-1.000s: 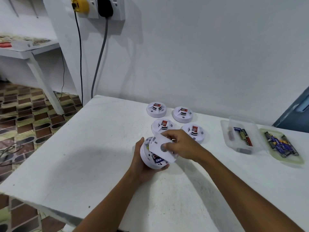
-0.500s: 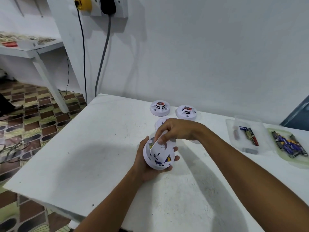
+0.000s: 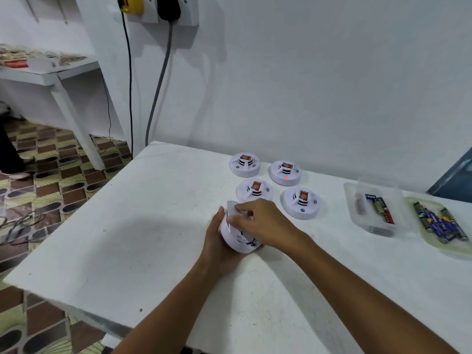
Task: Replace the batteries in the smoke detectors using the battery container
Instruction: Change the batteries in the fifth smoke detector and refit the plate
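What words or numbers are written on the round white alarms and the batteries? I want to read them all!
None can be read.
Red stickers on the four round white smoke detectors: print too small.
Blue marks on the white detector being held: blurred.
Blue label on a battery in the clear plastic container: blurred.
Blue-and-yellow batteries on the pale green lid: blurred.

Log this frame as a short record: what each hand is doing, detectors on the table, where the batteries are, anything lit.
left hand: cups the held smoke detector from the left and beneath
right hand: fingers pinch the white cover plate against that detector
detectors resting on table: four, in a two-by-two group
lit: red light on the far-right detector
batteries: a few in the clear container; more on the green lid to its right
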`<state>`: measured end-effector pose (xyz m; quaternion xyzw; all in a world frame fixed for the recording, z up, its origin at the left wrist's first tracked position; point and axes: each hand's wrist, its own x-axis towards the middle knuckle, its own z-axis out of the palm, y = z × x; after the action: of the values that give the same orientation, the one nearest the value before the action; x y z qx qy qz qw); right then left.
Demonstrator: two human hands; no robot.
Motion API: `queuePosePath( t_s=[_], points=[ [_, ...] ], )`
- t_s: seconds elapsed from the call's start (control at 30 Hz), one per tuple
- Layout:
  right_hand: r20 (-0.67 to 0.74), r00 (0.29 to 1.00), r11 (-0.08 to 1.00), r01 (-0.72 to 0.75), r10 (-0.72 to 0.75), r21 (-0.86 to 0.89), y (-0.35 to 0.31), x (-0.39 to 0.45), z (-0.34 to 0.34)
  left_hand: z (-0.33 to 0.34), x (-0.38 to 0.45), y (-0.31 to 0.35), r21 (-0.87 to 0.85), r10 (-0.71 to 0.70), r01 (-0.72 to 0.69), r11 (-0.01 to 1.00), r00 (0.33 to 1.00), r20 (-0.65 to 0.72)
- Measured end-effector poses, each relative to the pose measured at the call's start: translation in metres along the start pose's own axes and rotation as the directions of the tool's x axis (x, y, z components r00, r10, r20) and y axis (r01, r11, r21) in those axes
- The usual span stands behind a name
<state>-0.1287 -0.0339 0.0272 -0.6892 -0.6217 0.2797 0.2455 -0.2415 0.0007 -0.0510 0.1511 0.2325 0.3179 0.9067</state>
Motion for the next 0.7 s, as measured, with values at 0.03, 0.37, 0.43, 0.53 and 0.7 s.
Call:
queuePosePath(
  t_s=[0.03,0.37,0.43,0.53,0.7],
  points=[
    [0.001,1.000,1.000,-0.004,0.003,0.013,0.000,-0.003,-0.001,0.000,0.000,-0.001,-0.003,-0.009,0.009,1.000,0.999,0.036],
    [0.051,0.993,0.944,-0.120,0.110,0.306,0.011,-0.003,-0.013,-0.009,0.006,-0.006,0.124,0.021,-0.046,0.991,0.981,0.192],
    [0.037,0.994,0.950,-0.112,0.105,0.293,0.011,-0.003,-0.012,-0.010,0.007,-0.005,0.120,0.026,-0.049,0.992,0.982,0.187],
    [0.023,0.994,0.949,-0.111,0.109,0.295,0.013,-0.001,-0.012,-0.010,0.006,-0.004,0.124,0.035,-0.057,0.991,0.985,0.171],
    [0.088,0.993,0.934,-0.105,0.080,0.342,0.022,-0.002,-0.021,-0.004,0.001,-0.002,0.075,0.015,-0.026,0.997,0.989,0.145]
  ],
)
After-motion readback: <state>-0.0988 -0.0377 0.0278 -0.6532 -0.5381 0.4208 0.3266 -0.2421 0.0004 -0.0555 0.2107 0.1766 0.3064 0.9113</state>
